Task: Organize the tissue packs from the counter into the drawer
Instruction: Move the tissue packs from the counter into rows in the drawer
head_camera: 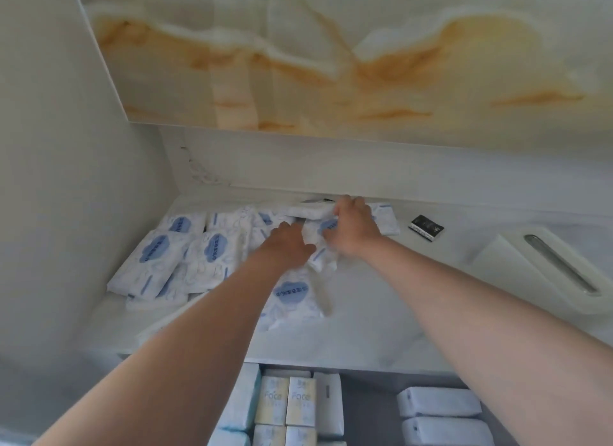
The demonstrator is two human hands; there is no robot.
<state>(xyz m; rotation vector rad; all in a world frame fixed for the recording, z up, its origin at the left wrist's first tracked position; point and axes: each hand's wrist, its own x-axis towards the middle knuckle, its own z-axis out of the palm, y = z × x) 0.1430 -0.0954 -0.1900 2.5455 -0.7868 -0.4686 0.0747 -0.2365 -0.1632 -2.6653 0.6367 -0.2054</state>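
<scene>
Drawer [371,409] cropped, hands [287,246] [352,228] among packs [215,246], grip unclear

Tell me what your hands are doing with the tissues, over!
Right hand gripping a tissue pack atop the pile. Left hand on same pile, grip hidden. Drawer open below, partly filled. Nothing blocking; black packet off to the side.

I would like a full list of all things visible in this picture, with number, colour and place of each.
tissue packs: about ten, count unsure, white with blue labels, piled on the counter, left
black packet: one, black, counter, right of pile
tissue box: one, white, counter, far right
drawer packs: several, white, pale blue and yellow, in open drawer below
left hand: one, on the pile
right hand: one, gripping a pack at pile's back
</scene>
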